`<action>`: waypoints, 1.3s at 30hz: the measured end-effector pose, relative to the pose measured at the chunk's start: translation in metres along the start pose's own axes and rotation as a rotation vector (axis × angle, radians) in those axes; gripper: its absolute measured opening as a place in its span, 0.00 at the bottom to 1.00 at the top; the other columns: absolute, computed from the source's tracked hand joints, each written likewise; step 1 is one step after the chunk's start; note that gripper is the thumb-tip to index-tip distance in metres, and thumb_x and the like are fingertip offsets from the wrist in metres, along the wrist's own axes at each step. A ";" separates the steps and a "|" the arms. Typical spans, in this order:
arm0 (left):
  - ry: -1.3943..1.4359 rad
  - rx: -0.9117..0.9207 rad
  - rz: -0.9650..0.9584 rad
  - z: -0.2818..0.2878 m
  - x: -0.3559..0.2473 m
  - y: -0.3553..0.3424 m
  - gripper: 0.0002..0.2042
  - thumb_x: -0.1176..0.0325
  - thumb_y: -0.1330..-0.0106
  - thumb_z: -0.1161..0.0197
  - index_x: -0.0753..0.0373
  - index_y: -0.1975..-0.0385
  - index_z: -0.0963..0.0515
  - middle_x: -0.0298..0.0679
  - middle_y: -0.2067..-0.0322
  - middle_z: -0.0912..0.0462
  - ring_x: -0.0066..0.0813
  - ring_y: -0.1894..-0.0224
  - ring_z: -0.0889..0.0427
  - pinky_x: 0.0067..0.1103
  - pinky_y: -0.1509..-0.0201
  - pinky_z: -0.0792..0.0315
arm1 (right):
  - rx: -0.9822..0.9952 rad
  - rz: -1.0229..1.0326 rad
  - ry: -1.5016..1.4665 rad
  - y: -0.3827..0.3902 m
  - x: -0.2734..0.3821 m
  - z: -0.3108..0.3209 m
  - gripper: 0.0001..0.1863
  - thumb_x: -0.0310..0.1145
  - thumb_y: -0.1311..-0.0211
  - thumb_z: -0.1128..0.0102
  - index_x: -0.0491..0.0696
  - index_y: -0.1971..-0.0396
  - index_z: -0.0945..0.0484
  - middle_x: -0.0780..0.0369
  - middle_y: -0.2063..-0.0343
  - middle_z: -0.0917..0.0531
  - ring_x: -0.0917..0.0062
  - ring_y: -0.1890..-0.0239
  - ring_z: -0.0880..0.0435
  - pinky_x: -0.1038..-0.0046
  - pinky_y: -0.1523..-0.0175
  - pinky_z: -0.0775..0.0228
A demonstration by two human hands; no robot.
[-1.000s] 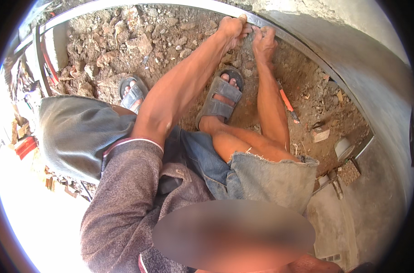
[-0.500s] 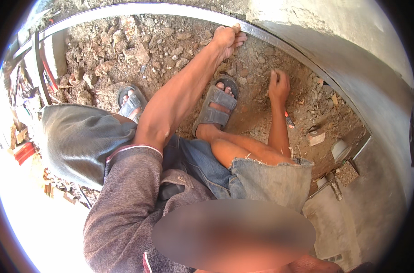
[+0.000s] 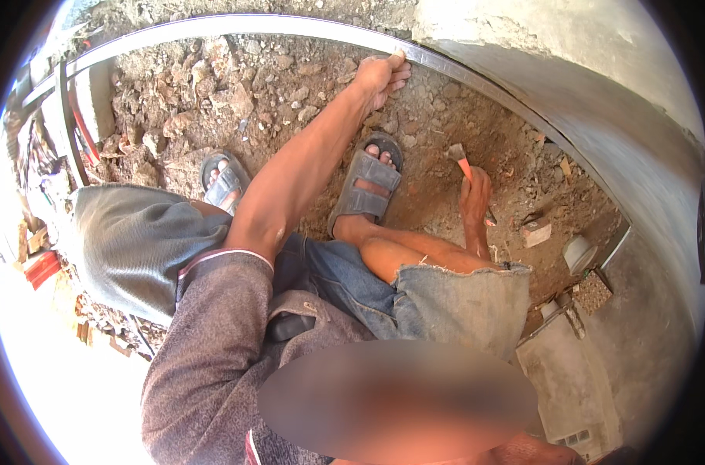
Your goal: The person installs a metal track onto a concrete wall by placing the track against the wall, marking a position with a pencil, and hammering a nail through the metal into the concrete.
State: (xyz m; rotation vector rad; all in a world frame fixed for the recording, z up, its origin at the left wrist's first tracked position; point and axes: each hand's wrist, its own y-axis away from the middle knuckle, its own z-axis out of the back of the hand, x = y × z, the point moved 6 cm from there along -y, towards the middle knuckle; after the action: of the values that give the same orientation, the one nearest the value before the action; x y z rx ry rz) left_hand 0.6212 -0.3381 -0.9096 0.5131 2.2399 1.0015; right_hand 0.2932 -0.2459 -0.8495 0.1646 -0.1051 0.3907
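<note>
My left hand (image 3: 383, 76) reaches far forward and grips the lower edge of a long silvery metal bar (image 3: 290, 25), its thumb on top and fingers curled. The bar looks arched in this lens and runs across the rubble toward the wall at right. My right hand (image 3: 476, 194) is closed around an orange-handled hand tool (image 3: 466, 167) over the dirt, right of my sandalled foot. The tool's short greyish head (image 3: 455, 152) points forward and left; its exact kind cannot be made out. The handle's other end shows below my fingers.
Loose stones and soil (image 3: 213, 93) lie under the bar. A plastered concrete wall (image 3: 569, 85) rises at right, beside a broken brick piece (image 3: 536, 232) and a whitish round object (image 3: 578, 254). Sandals (image 3: 370, 182) stand on the dirt. A dark upright bar (image 3: 69, 124) is at left.
My right hand has drawn back toward me and turned, bringing the tool's head into view ahead of the fingers. My left hand stays on the bar; the whole view has shifted slightly.
</note>
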 end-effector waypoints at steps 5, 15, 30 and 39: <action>0.098 -0.167 -0.154 0.007 0.007 -0.008 0.20 0.62 0.33 0.45 0.74 0.51 0.34 0.51 0.55 0.24 0.37 0.56 0.21 0.25 0.54 0.24 | 0.043 0.039 -0.303 -0.056 0.060 0.042 0.13 0.26 0.39 0.46 0.46 0.54 0.27 0.56 0.63 0.23 0.61 0.61 0.23 0.64 0.59 0.30; 0.128 -0.235 -0.216 0.014 -0.016 0.003 0.20 0.70 0.32 0.49 0.85 0.52 0.39 0.59 0.56 0.27 0.46 0.57 0.20 0.26 0.55 0.21 | 0.107 0.535 -0.027 -0.152 0.121 0.064 0.19 0.24 0.48 0.44 0.54 0.54 0.24 0.62 0.69 0.27 0.67 0.65 0.25 0.66 0.62 0.29; 0.066 -0.272 -0.141 0.024 -0.017 0.001 0.11 0.69 0.33 0.47 0.74 0.63 0.29 0.48 0.68 0.21 0.32 0.70 0.20 0.28 0.68 0.23 | -0.013 0.802 0.241 -0.187 0.141 0.062 0.10 0.26 0.42 0.48 0.55 0.62 0.24 0.66 0.75 0.31 0.75 0.69 0.29 0.74 0.70 0.35; 0.064 -0.237 -0.142 0.022 -0.015 -0.001 0.11 0.69 0.32 0.48 0.74 0.61 0.29 0.47 0.67 0.21 0.32 0.68 0.20 0.28 0.64 0.24 | 0.051 0.797 0.211 -0.184 0.142 0.057 0.13 0.23 0.43 0.49 0.57 0.62 0.22 0.67 0.76 0.29 0.77 0.71 0.29 0.73 0.71 0.31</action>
State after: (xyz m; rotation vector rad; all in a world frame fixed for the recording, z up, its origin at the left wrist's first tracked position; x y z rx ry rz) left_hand 0.6470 -0.3364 -0.9160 0.2187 2.1407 1.2025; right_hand 0.4913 -0.3711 -0.8002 0.1255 0.0544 1.2023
